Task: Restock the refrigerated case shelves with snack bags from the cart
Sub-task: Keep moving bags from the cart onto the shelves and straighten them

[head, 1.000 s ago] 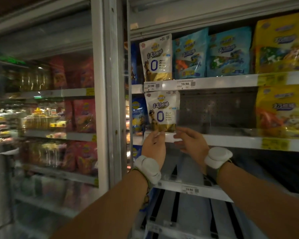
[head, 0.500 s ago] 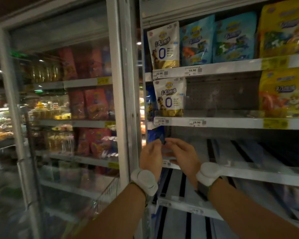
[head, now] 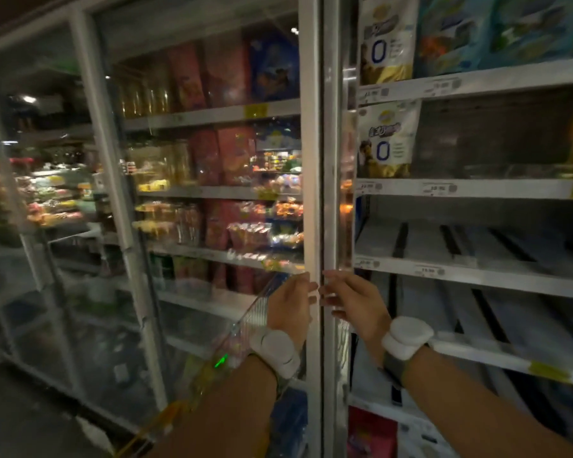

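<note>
Nothing is held in the left hand (head: 291, 304) or right hand (head: 354, 300), both loosely open near the door frame (head: 313, 160), likely between bags.

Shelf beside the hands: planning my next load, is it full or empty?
Empty: the shelf shows only bare lanes and dark dividers, no bags.

A closed glass door (head: 192, 193) with a pale metal frame stands on the left; behind it, dim red packets (head: 225, 153) and clear jars (head: 146, 97) line grey shelves with a yellow price tag (head: 255, 110). Far left, a blurred lit produce display (head: 47, 200) glows with yellow and pink goods above a dark floor (head: 24, 421)
</note>
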`<state>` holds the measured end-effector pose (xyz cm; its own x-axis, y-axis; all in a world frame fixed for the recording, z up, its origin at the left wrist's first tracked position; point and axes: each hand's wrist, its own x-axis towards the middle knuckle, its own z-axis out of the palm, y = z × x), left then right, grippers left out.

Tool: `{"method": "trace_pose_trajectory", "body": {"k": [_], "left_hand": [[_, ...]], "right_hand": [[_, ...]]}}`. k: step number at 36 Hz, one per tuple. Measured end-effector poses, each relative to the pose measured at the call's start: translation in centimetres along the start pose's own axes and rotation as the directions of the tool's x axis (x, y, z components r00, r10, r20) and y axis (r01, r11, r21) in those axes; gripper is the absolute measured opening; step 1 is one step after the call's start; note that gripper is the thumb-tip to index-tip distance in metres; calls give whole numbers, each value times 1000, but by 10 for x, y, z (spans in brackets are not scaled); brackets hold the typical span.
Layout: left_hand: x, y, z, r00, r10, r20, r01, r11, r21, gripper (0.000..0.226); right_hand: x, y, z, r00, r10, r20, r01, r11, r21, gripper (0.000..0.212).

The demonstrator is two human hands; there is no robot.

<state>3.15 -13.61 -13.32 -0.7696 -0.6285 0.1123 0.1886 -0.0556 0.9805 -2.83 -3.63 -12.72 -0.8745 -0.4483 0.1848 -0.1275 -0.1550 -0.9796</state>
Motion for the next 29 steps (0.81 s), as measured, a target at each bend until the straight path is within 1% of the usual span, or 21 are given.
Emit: {"method": "trace_pose_trajectory", "body": {"k": [3,5,7,8,10,12,15,18,20,23,26,28,29], "left_hand": [[-6,-7,-34,999,-34,-16,33,999,-41,24],[-12,-13,-52,999,-44,-32,43,998,-40,23],[-16,-19,-79,993,-54,-101,49,997,-57,22],[-16,-20,-80,991,-69,-113,61,996,-72,22],[-21,-23,-105,983,-86,-161,71,993,-93,18],[-24,-26,-117,978,-85,-191,72,995,-73,17],[-29,-28,-143,974,-97,-207,78,992,-96,18],[-33,-31,-169,961,-122,-247,98,989,-109,24],[-37,-33,-182,952,-132,-275,114,990,-80,23],[-41,-40,-208,938,-170,-302,146,984,-99,25],[-47,-47,-229,915,-186,-357,154,981,-115,23],[-50,-53,-245,905,-178,-386,155,984,-92,22],[-50,-53,-248,904,-178,-389,165,984,-69,22]], "right_hand": [[-12,10,27,999,30,43,-30,1000,8,19],[-18,18,42,998,46,41,-47,999,25,18],[-26,27,66,996,65,69,-67,998,22,18],[-27,30,67,996,64,65,-66,998,18,18],[-34,38,90,992,73,99,-75,997,10,19],[-38,43,102,989,71,131,-73,997,16,20],[-46,50,126,983,85,165,-87,996,4,21],[-54,58,149,974,108,197,-109,994,-4,21],[-58,63,160,969,122,214,-123,992,-7,20],[-61,81,183,951,159,266,-160,987,-17,21],[-65,93,202,926,207,317,-208,978,-31,22],[-69,102,216,905,233,357,-225,972,-66,20],[-70,102,219,905,224,361,-215,974,-65,20]]}}
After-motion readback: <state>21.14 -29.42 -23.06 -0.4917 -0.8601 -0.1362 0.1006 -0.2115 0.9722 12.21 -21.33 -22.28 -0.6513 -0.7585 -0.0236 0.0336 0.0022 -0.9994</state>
